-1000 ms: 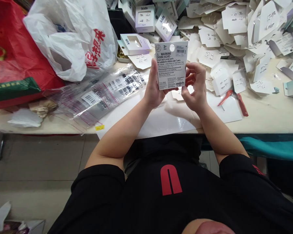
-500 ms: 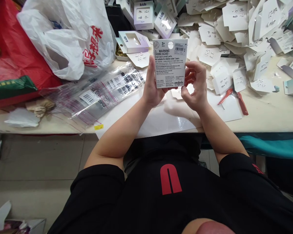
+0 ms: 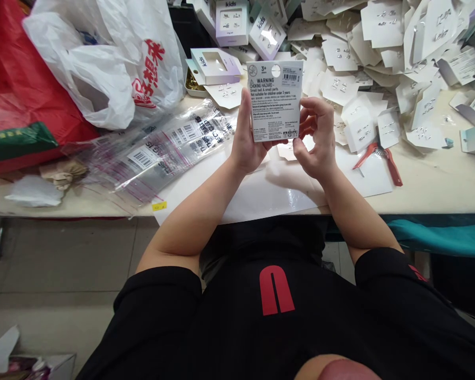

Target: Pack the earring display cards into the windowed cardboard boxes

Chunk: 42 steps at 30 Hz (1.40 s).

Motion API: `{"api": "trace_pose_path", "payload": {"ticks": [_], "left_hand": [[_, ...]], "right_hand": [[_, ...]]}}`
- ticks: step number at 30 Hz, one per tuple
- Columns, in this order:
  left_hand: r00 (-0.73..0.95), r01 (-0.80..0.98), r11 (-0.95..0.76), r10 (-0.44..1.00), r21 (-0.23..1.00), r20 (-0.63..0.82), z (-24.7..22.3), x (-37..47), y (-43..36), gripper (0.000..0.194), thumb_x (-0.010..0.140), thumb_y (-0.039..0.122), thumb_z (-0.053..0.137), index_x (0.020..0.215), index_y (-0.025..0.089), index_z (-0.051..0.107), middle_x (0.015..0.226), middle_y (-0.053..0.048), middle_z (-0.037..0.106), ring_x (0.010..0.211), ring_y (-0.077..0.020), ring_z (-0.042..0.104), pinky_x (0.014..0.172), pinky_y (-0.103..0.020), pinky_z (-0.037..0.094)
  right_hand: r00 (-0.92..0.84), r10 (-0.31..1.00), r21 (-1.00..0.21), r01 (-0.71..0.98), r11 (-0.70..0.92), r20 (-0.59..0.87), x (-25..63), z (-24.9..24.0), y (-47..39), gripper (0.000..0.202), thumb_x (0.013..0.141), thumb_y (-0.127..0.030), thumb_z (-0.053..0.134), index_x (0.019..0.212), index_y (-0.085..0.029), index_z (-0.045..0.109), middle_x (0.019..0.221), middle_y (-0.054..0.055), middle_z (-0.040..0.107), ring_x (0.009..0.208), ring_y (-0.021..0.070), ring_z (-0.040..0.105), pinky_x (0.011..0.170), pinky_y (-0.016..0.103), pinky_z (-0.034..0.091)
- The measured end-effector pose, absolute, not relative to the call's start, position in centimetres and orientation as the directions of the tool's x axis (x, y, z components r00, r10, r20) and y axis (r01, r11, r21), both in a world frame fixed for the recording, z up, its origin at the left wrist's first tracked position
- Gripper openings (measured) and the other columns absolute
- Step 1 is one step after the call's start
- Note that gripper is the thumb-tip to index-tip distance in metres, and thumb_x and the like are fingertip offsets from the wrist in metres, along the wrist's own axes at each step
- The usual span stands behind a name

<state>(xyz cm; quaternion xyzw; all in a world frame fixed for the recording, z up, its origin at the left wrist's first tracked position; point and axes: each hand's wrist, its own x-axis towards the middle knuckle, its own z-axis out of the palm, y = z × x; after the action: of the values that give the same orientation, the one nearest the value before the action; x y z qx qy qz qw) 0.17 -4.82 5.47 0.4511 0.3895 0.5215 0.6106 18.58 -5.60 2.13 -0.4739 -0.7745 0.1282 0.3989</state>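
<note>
Left hand grasps a box; whether right hand grips is unclear. Some packs look filled; many cards lie loose.

A safety warning and "kids" branding are legible.
The white rectangular cardboard box with grey print reads "3+ years", "WARNING", "CHOKING HAZARD", "Small ball & small parts" and "Not suitable for children under 3 years", above finer unreadable lines; a barcode stands at its upper right. "kids" marks the white-and-lilac cardboard window boxes. The clear plastic bags show barcodes and "THIS"; the crumpled white plastic carrier bag bears red Chinese characters, including 想. Marks on the small yellow rectangular sticker are illegible.
</note>
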Motion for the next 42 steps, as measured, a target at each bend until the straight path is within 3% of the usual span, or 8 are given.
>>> {"api": "trace_pose_path", "payload": {"ticks": [14,20,25,29,32,36,40,42], "left_hand": [[0.212,-0.379,0.196,0.97,0.905,-0.121,5.4,-0.1,-4.6,0.09,0.095,0.097,0.029,0.136,0.03,0.073,0.114,-0.017,0.079,0.142,-0.0406,0.068,0.116,-0.055,0.066],[0.128,-0.297,0.089,0.99,0.951,-0.052,5.2,0.0,-4.6,0.096,0.095,0.098,0.021,0.132,0.029,0.076,0.113,-0.017,0.079,0.145,-0.0405,0.066,0.116,-0.057,0.066],[0.15,-0.262,0.004,0.988,0.965,0.037,4.6,0.7,-4.0,0.093,0.091,0.1,0.021,0.143,0.039,0.068,0.129,-0.011,0.08,0.157,-0.0403,0.054,0.121,-0.063,0.061],[0.243,-0.263,-0.108,0.954,0.959,0.174,3.1,1.2,-3.6,0.086,0.094,0.092,0.05,0.162,0.039,0.046,0.158,-0.002,0.065,0.162,-0.0372,0.048,0.128,-0.06,0.054],[0.199,-0.156,-0.15,0.963,0.976,0.18,2.2,0.8,-3.4,0.091,0.093,0.087,0.065,0.167,0.038,0.041,0.165,-0.009,0.053,0.157,-0.0391,0.053,0.132,-0.057,0.048],[-0.038,-0.142,-0.123,0.992,0.982,0.118,2.5,-0.2,-2.9,0.097,0.094,0.097,0.041,0.168,0.034,0.036,0.169,-0.017,0.041,0.162,-0.0387,0.043,0.138,-0.063,0.033],[-0.167,-0.195,-0.189,0.973,0.962,0.157,3.2,-1.0,-2.3,0.088,0.095,0.096,0.044,0.156,0.032,0.044,0.173,-0.015,0.031,0.163,-0.0325,0.041,0.137,-0.052,0.034],[-0.151,-0.2,-0.176,0.977,0.964,0.148,3.2,-1.2,-2.2,0.087,0.097,0.095,0.044,0.152,0.028,0.046,0.172,-0.018,0.031,0.158,-0.0324,0.046,0.136,-0.051,0.037]], "right_hand": [[-0.206,0.846,-0.588,0.638,0.498,0.493,18.1,2.6,-6.1,0.06,0.097,-0.033,0.057,0.154,-0.035,0.039,0.136,0.011,0.063,0.113,0.0326,0.07,0.087,0.053,0.068],[-0.202,0.872,-0.591,0.664,0.457,0.447,18.2,3.1,-6.3,0.066,0.094,-0.031,0.058,0.157,-0.036,0.038,0.137,0.012,0.064,0.115,0.0345,0.069,0.089,0.056,0.069],[-0.261,0.834,-0.56,0.639,0.526,0.485,18.3,2.2,-4.9,0.071,0.1,-0.046,0.06,0.165,-0.032,0.036,0.15,0.014,0.06,0.131,0.0366,0.067,0.101,0.057,0.066],[-0.341,0.792,-0.434,0.694,0.575,0.506,18.0,1.5,-4.6,0.075,0.103,-0.063,0.062,0.166,-0.027,0.042,0.16,0.019,0.059,0.147,0.0411,0.06,0.113,0.062,0.06],[-0.249,0.847,-0.448,0.76,0.471,0.469,17.8,2.8,-4.5,0.066,0.108,-0.074,0.042,0.143,-0.023,0.065,0.134,0.019,0.077,0.12,0.0394,0.076,0.097,0.057,0.065],[-0.056,0.973,-0.751,0.627,0.207,0.222,17.3,6.1,-0.8,0.072,0.098,-0.092,0.049,0.107,-0.023,0.069,0.079,0.007,0.076,0.064,0.024,0.071,0.059,0.038,0.06],[-0.033,0.999,-0.9,0.435,0.021,0.007,15.8,8.1,9.1,0.063,0.105,-0.081,0.051,0.08,-0.024,0.059,0.065,0.001,0.066,0.052,0.0113,0.054,0.049,0.024,0.051],[0.095,0.995,-0.928,0.367,-0.063,-0.03,14.5,8.6,14.6,0.058,0.109,-0.073,0.054,0.076,-0.025,0.053,0.066,-0.001,0.063,0.059,0.0098,0.059,0.056,0.02,0.057]]}}
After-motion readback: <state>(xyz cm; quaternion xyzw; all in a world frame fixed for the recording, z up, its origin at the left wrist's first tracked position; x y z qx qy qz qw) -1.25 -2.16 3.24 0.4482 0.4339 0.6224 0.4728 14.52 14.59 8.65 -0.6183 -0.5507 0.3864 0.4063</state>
